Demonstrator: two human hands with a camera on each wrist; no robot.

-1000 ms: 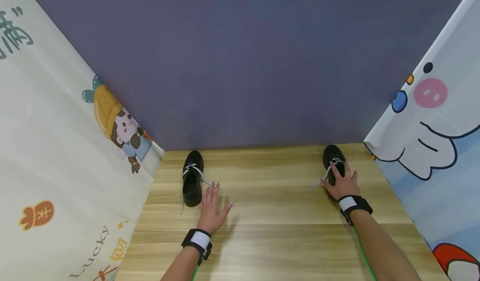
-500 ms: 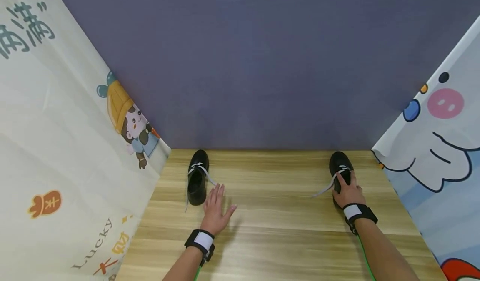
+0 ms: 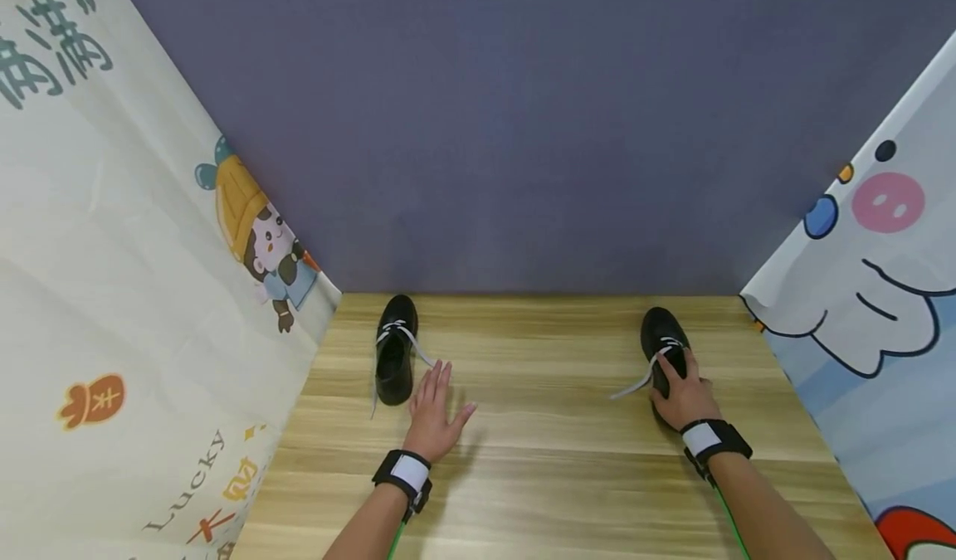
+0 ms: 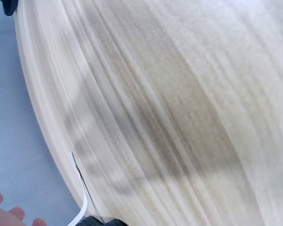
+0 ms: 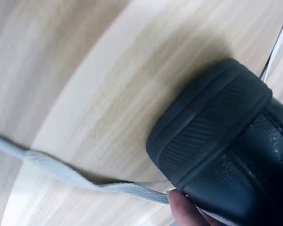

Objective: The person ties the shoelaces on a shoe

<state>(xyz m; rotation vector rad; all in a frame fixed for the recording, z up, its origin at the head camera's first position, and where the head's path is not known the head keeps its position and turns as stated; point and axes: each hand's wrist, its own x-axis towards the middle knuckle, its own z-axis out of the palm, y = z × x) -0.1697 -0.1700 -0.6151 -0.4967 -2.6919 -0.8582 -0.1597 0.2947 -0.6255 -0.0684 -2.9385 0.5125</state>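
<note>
Two black lace-up shoes with white laces stand far apart on the wooden tabletop. Over the right shoe point(image 3: 660, 328) lies my right hand point(image 3: 683, 398), gripping it around the opening, thumb on its left side. In the right wrist view its heel point(image 5: 203, 127) shows close up, with the thumb point(image 5: 185, 209) against it and a loose lace point(image 5: 56, 167) trailing away. My left hand point(image 3: 433, 419) hovers palm down, fingers spread, just right of the left shoe point(image 3: 399, 311) and holds nothing. One lace point(image 3: 420, 349) of that shoe runs toward its fingertips.
A dark blue-grey panel point(image 3: 478, 129) rises behind the table's back edge. White printed cloth point(image 3: 149, 294) hangs at the left, and a cartoon-printed cloth point(image 3: 859, 294) at the right. Bare wooden tabletop point(image 3: 538, 377) lies between the shoes.
The head view has shifted slightly. In the last half second, my right hand and the right shoe have moved a little left and toward me. My left hand stays spread beside the left shoe.
</note>
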